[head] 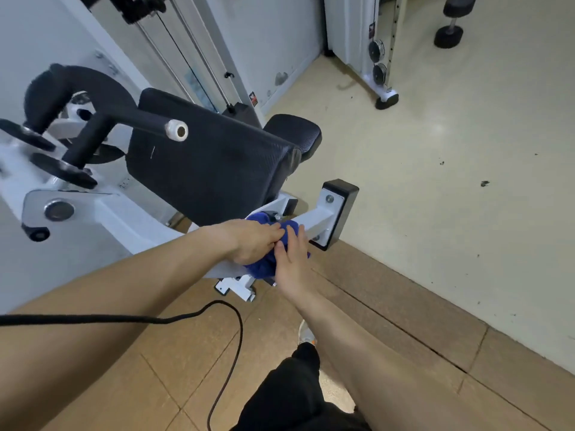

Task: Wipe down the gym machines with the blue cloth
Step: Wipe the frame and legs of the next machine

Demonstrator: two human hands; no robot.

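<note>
A white-framed gym machine (115,209) with a black padded seat (205,169) fills the left half of the view. The blue cloth (260,266) is bunched on the machine's white lower bar, just below the seat. My left hand (252,241) grips the cloth from the left, fingers curled over it. My right hand (291,259) presses flat on the cloth from the right, fingers stretched out. Most of the cloth is hidden under both hands.
The bar ends in a black-capped foot bracket (337,209). A black cable (174,318) loops over the brown floor tiles below my arms. A second white machine frame (378,57) and a black dumbbell (452,23) stand at the back right on the pale floor.
</note>
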